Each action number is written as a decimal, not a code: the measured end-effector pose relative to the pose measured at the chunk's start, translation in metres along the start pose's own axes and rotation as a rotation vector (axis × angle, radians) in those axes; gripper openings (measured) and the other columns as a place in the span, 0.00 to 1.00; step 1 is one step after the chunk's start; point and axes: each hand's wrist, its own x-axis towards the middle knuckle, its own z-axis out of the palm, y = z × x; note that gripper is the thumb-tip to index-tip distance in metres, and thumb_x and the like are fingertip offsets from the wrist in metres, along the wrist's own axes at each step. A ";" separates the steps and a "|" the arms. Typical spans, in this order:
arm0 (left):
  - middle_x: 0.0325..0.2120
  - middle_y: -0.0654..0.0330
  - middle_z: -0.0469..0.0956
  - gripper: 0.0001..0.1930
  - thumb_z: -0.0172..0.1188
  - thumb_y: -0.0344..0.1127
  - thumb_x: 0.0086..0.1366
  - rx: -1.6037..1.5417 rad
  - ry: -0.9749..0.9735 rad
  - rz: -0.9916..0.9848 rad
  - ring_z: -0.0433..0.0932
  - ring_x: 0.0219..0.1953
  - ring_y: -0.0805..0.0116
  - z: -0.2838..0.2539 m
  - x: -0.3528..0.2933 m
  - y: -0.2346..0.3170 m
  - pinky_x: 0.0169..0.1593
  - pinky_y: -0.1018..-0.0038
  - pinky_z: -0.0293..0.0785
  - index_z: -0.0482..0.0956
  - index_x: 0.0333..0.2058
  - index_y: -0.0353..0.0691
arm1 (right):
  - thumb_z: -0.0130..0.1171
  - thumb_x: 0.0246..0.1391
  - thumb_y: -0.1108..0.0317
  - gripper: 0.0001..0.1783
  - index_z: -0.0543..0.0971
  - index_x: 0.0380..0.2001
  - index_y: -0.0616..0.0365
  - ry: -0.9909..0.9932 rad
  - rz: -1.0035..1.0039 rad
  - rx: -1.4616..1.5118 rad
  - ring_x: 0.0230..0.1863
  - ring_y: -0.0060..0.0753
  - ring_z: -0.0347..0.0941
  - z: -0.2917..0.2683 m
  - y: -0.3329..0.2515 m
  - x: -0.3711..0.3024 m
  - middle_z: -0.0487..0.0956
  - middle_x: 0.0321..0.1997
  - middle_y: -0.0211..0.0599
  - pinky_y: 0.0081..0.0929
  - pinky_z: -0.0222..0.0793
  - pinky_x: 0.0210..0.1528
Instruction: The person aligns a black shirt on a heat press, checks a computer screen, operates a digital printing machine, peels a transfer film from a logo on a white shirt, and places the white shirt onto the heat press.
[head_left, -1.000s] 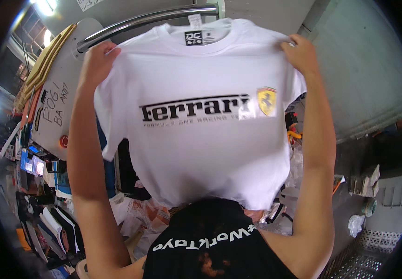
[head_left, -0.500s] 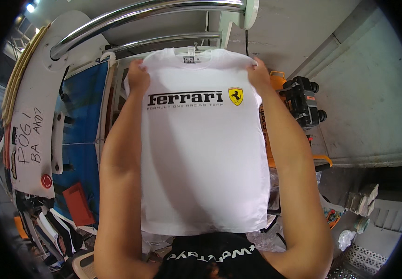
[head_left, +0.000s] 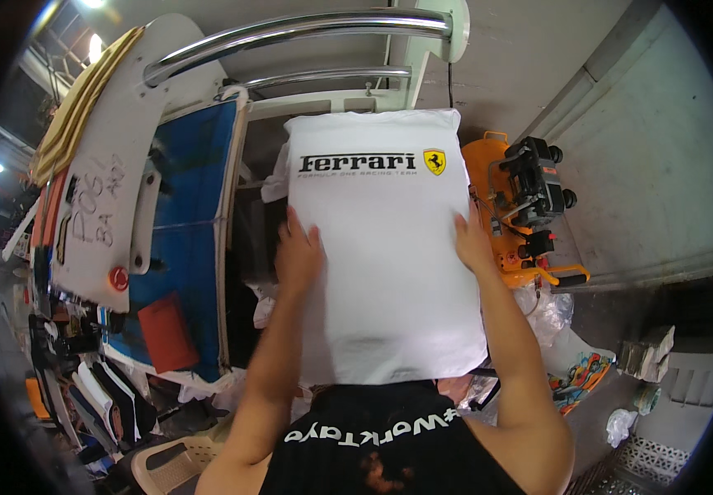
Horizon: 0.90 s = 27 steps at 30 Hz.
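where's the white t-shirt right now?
Head view, centre: the white t-shirt lies folded into a tall rectangle, left hand on its left edge, right hand on its right edge, orange machine just to its right.

A single view comes from a wide fisheye camera worn on the person's head, the left of a side-by-side pair, looking steeply down and forward over the chest. Both forearms enter from the lower edge, and the left hand (head_left: 298, 257) and right hand (head_left: 472, 243) sit near the middle of the frame, close to the lens, flat on a white T-shirt (head_left: 385, 264). Straight lines bow toward the rim: the chrome rail (head_left: 290, 33) curves across the top, and dark corners ring the circular field. The picture is upright and unmirrored. No second view is provided for overlap.
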 end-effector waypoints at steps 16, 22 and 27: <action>0.37 0.40 0.82 0.20 0.53 0.45 0.72 -0.611 0.093 -0.201 0.81 0.42 0.43 0.008 -0.160 -0.126 0.47 0.60 0.74 0.79 0.42 0.29 | 0.54 0.65 0.50 0.22 0.80 0.36 0.61 0.204 0.188 -0.221 0.45 0.61 0.77 -0.018 0.122 -0.160 0.81 0.40 0.57 0.52 0.69 0.50; 0.36 0.39 0.82 0.17 0.53 0.41 0.70 -0.472 0.037 -0.308 0.81 0.42 0.41 0.007 -0.172 -0.139 0.47 0.58 0.74 0.79 0.40 0.29 | 0.60 0.55 0.65 0.08 0.79 0.35 0.57 0.517 -0.633 -0.261 0.46 0.53 0.74 0.023 -0.011 -0.084 0.79 0.38 0.45 0.50 0.69 0.49; 0.37 0.37 0.81 0.19 0.53 0.43 0.68 -0.346 -0.029 -0.286 0.80 0.44 0.37 0.027 -0.194 -0.178 0.47 0.55 0.73 0.80 0.39 0.29 | 0.57 0.52 0.72 0.06 0.80 0.34 0.58 0.215 -1.213 -0.216 0.44 0.49 0.76 0.119 -0.164 0.008 0.81 0.37 0.44 0.45 0.73 0.48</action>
